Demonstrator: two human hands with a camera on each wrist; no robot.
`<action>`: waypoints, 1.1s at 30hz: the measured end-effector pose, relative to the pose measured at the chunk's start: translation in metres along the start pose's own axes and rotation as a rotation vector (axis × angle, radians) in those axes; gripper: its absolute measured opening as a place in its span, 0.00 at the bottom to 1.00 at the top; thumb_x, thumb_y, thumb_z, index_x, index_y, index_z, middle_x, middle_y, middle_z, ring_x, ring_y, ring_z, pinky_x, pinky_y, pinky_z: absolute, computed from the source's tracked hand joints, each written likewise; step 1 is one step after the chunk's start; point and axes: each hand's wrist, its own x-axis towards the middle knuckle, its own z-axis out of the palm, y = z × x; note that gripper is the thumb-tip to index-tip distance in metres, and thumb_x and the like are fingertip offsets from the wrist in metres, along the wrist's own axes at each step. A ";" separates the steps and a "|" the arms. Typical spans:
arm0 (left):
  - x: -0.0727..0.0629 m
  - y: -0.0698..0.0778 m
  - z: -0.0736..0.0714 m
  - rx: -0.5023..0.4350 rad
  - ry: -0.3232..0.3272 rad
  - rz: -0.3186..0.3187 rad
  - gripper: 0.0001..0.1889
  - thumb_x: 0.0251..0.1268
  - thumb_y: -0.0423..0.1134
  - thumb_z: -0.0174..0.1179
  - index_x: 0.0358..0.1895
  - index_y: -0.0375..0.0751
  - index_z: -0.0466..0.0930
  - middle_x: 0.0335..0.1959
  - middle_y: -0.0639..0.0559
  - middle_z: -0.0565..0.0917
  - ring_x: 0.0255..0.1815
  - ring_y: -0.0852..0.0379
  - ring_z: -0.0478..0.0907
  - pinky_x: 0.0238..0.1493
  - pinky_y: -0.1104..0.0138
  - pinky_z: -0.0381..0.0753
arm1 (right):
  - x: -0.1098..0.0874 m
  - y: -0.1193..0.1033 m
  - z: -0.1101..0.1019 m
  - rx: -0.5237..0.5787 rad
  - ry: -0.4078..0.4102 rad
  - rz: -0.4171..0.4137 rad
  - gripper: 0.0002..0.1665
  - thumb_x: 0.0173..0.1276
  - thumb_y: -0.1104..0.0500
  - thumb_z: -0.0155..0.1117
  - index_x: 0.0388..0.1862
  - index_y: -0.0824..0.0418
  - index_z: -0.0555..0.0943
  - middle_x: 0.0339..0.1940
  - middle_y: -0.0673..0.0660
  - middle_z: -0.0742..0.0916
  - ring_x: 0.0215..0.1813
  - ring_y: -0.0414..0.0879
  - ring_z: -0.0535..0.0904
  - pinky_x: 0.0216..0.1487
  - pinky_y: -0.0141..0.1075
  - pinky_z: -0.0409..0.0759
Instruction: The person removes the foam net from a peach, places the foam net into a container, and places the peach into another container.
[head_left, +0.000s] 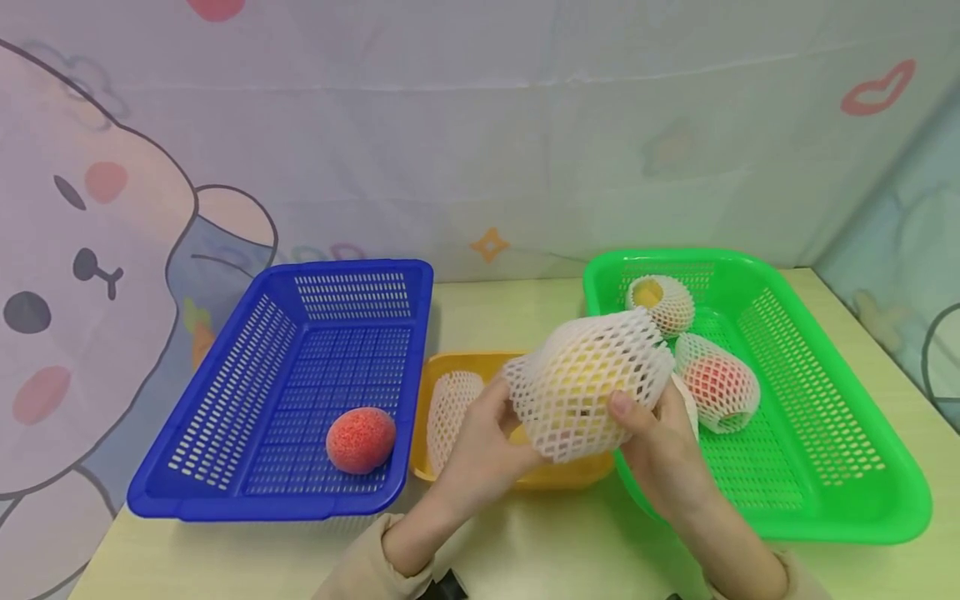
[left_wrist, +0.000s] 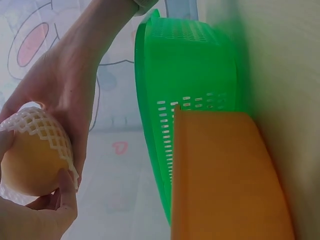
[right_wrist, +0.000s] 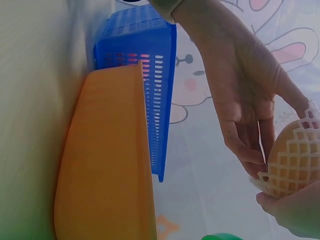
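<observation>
Above the yellow basket, both hands hold a yellow fruit (head_left: 585, 383) wrapped in a white foam net (head_left: 633, 346). My left hand (head_left: 487, 446) grips the net's left side, thumb and fingers around it. On the other side my right hand (head_left: 663, 454) holds it, its thumb pressed on the front of the net. In the left wrist view, part of the fruit (left_wrist: 32, 165) shows bare beyond the net's edge. The right wrist view shows the net (right_wrist: 297, 160) covering the fruit, with the left hand (right_wrist: 245, 85) reaching from above. Some fingers are hidden behind the fruit.
On the left, a blue basket (head_left: 281, 506) holds a bare red fruit (head_left: 361, 440). The yellow basket (head_left: 555, 479) contains an empty-looking foam net (head_left: 452, 408). In the green basket (head_left: 847, 529) lie netted fruits, including a red one (head_left: 717, 383) and a yellow one (head_left: 662, 305).
</observation>
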 end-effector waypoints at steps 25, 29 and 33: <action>-0.001 0.001 -0.009 0.100 0.014 0.112 0.38 0.42 0.24 0.71 0.63 0.40 0.68 0.61 0.45 0.73 0.62 0.51 0.72 0.62 0.61 0.76 | 0.005 -0.012 0.007 0.095 -0.024 -0.237 0.22 0.66 0.76 0.49 0.57 0.67 0.74 0.56 0.59 0.84 0.57 0.49 0.80 0.57 0.36 0.79; -0.001 0.003 -0.010 0.127 0.039 0.114 0.38 0.41 0.25 0.72 0.62 0.41 0.70 0.60 0.46 0.73 0.61 0.51 0.72 0.62 0.62 0.76 | 0.007 -0.016 0.001 -0.033 0.038 -0.339 0.22 0.62 0.81 0.52 0.54 0.70 0.79 0.49 0.59 0.87 0.51 0.47 0.84 0.50 0.33 0.82; 0.000 0.004 -0.011 0.145 0.044 0.104 0.39 0.40 0.25 0.72 0.63 0.42 0.69 0.60 0.47 0.74 0.62 0.51 0.73 0.62 0.63 0.77 | 0.005 -0.023 -0.004 -0.186 0.119 -0.287 0.21 0.60 0.79 0.57 0.50 0.67 0.82 0.43 0.49 0.87 0.45 0.39 0.83 0.45 0.29 0.83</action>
